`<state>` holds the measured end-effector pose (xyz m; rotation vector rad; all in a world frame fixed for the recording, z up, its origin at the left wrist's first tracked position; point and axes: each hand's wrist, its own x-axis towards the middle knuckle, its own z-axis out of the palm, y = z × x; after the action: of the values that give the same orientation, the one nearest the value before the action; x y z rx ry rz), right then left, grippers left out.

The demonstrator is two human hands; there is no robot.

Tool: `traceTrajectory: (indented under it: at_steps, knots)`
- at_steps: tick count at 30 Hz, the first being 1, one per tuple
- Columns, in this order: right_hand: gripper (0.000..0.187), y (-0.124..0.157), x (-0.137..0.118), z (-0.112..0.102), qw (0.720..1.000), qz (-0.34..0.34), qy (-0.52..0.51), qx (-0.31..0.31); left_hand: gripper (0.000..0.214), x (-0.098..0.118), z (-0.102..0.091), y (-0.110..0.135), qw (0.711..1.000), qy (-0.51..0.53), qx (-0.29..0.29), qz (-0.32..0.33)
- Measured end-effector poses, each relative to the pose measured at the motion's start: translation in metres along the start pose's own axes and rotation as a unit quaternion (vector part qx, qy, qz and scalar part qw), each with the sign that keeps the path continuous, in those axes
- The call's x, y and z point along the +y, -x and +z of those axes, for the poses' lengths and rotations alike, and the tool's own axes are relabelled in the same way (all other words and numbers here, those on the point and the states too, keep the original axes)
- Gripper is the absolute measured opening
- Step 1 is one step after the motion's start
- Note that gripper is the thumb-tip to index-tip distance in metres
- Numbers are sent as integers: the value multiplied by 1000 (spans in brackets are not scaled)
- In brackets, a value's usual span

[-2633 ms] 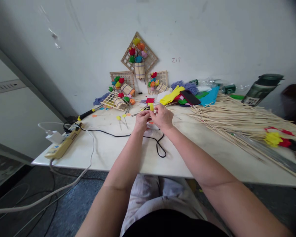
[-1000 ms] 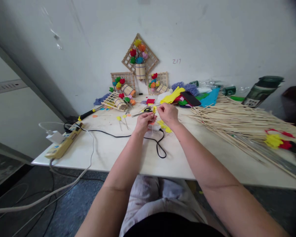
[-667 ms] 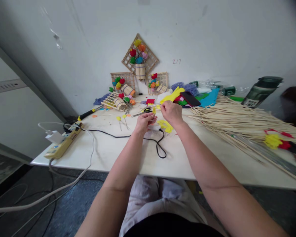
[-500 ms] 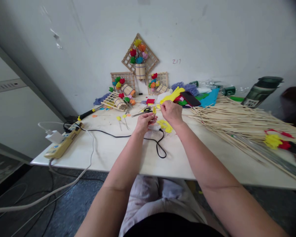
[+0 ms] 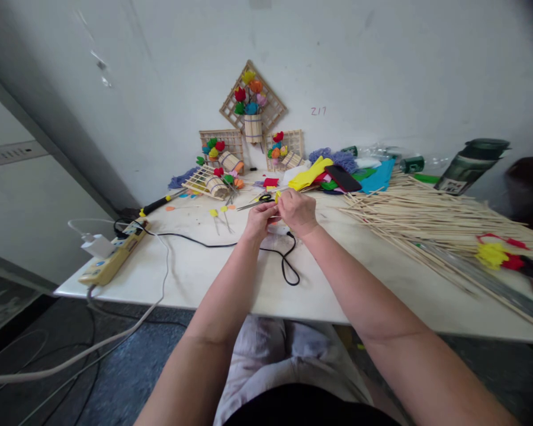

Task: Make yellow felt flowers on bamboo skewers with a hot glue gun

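My left hand [image 5: 259, 220] is closed in a pinch around a small yellow fabric flower [image 5: 278, 196], of which only the top shows between my hands. Against it, my right hand [image 5: 297, 211] has its fingers closed at the same yellow piece; the fingertips are mostly hidden. Black-handled scissors [image 5: 258, 202] lie just behind my left hand. Under my hands a pale object with a black cord [image 5: 273, 251] is partly covered. Small yellow pieces on wire stems [image 5: 214, 213] lie on the table to the left.
Finished stick lattices with colourful flowers [image 5: 253, 106] stand at the wall. A yellow cloth [image 5: 310, 173] and dark phone [image 5: 343, 178] lie behind my right hand. Thin wooden sticks [image 5: 426, 207] cover the right side, near a dark bottle [image 5: 471, 165]. A power strip [image 5: 113, 257] sits left.
My right hand has moved left and slightly down to meet my left hand at the yellow flower. It now covers the yellow scraps on the table. My left hand stays nearly in place.
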<state>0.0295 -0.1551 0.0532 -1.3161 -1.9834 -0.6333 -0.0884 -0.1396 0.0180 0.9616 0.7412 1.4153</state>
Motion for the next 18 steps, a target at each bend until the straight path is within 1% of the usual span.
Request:
traceTrajectory:
  at_steps: [4, 12, 18]
  knots:
    - [23, 1, 1, 6, 1000, 4, -1, 11, 33, -1, 0, -1, 1000, 6, -1, 6]
    - [24, 2, 1, 13, 999, 39, -17, 23, 36, -2, 0, -3, 1000, 12, 4, 5]
    - [25, 2, -1, 16, 998, 37, -17, 39, 35, -1, 0, -3, 1000, 14, 3, 6]
